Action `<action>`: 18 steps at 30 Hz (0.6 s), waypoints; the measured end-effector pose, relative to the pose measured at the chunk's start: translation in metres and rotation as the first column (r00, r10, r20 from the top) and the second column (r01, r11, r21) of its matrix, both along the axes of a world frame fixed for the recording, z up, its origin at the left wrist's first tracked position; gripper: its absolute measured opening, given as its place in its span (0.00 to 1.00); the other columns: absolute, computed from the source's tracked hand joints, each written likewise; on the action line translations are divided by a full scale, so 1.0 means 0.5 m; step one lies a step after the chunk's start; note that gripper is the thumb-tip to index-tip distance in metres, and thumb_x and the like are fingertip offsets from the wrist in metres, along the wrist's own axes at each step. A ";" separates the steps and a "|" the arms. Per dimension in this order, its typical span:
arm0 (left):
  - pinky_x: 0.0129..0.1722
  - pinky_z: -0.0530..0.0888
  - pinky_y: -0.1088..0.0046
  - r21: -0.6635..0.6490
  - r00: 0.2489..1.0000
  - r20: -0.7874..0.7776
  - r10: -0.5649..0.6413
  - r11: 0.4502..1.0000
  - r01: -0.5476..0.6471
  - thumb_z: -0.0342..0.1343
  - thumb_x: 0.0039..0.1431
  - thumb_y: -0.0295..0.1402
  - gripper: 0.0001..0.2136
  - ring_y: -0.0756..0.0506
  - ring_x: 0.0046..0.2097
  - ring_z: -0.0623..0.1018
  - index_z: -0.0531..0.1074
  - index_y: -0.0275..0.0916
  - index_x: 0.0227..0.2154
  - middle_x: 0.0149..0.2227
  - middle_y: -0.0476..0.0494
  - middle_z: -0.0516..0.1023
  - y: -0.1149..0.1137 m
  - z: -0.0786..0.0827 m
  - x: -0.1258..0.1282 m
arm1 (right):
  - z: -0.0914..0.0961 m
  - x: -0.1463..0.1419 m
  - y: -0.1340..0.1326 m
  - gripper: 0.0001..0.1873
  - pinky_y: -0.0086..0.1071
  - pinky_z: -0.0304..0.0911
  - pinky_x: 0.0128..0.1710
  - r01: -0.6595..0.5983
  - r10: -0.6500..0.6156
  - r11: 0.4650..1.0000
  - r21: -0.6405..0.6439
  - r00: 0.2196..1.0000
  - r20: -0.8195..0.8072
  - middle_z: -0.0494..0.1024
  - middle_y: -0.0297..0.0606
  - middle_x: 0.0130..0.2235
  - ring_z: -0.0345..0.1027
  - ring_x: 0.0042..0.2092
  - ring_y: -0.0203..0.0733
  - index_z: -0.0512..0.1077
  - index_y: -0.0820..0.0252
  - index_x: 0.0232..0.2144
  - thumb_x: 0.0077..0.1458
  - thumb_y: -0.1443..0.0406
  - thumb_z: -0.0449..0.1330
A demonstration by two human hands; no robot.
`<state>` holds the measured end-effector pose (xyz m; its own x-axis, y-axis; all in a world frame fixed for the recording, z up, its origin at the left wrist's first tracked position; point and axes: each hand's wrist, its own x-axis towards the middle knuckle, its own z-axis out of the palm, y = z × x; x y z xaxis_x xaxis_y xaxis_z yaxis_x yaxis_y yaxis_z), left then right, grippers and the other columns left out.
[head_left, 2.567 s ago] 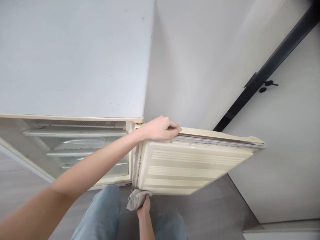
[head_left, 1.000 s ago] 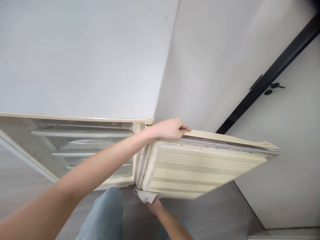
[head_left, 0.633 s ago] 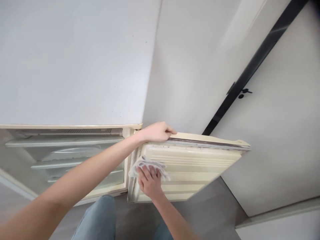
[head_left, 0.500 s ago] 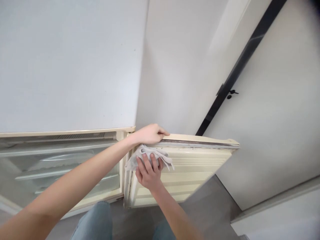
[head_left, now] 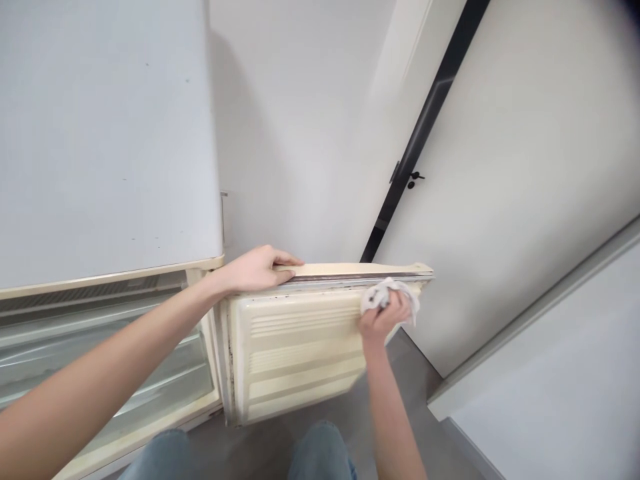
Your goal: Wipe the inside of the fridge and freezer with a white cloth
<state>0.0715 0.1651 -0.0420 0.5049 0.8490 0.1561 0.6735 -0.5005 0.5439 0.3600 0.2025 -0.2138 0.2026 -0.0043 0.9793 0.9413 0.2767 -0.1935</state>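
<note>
Bare hands (head_left: 257, 270) (head_left: 386, 319): two
Cloth (head_left: 375, 294): one
Fridge (head_left: 105, 147): one
Fridge door (head_left: 310, 343): one
Room door (head_left: 515, 167): one
Black door handle (head_left: 416, 176): one
Denim-clad knees (head_left: 164, 457) (head_left: 321, 457): two
Black strip (head_left: 424, 127): one

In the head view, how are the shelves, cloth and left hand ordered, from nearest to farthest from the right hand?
1. Cloth: held in the right hand.
2. Left hand: on the door's top edge.
3. Shelves: inside the fridge, picture left.
</note>
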 end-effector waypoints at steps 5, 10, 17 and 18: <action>0.47 0.70 0.76 -0.003 1.000 -0.012 0.008 1.000 -0.008 0.50 0.57 0.39 0.19 0.47 0.49 0.77 0.73 0.45 0.50 0.50 0.52 0.78 0.003 0.000 0.003 | -0.003 0.132 0.041 0.21 0.54 0.52 0.55 -0.069 0.025 0.994 -0.089 0.909 -0.417 0.65 0.53 0.50 0.58 0.54 0.53 0.62 0.62 0.50 0.56 0.62 0.46; 0.48 0.70 0.75 -0.003 0.999 -0.030 0.029 1.000 -0.029 0.51 0.56 0.41 0.19 0.45 0.49 0.77 0.73 0.46 0.50 0.51 0.53 0.78 0.011 -0.012 0.001 | -0.120 0.153 0.048 0.24 0.45 0.50 0.59 -0.315 0.106 0.938 -0.141 0.653 -0.750 0.62 0.49 0.55 0.55 0.57 0.48 0.56 0.61 0.53 0.56 0.58 0.46; 0.45 0.73 0.73 0.020 0.991 -0.082 0.104 0.994 -0.103 0.51 0.56 0.46 0.18 0.44 0.49 0.77 0.74 0.50 0.47 0.49 0.54 0.79 0.016 -0.020 0.003 | -0.420 0.120 0.009 0.21 0.39 0.63 0.42 -0.561 0.090 0.821 -0.105 0.308 -0.947 0.68 0.40 0.43 0.64 0.42 0.42 0.62 0.61 0.45 0.59 0.51 0.48; 0.45 0.73 0.74 0.023 0.991 -0.084 0.106 0.994 -0.104 0.51 0.56 0.46 0.18 0.44 0.49 0.77 0.74 0.50 0.47 0.49 0.54 0.79 0.016 -0.021 0.003 | -0.454 0.113 0.001 0.22 0.37 0.63 0.38 -0.621 0.111 0.779 -0.084 0.269 -0.957 0.68 0.38 0.40 0.64 0.38 0.39 0.63 0.61 0.43 0.59 0.49 0.49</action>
<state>0.0730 0.1732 -0.0523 0.4251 0.8954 0.1323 0.7664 -0.4339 0.4737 0.4165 0.2030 -0.4408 0.7779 0.6234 0.0791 -0.0615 0.2009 -0.9777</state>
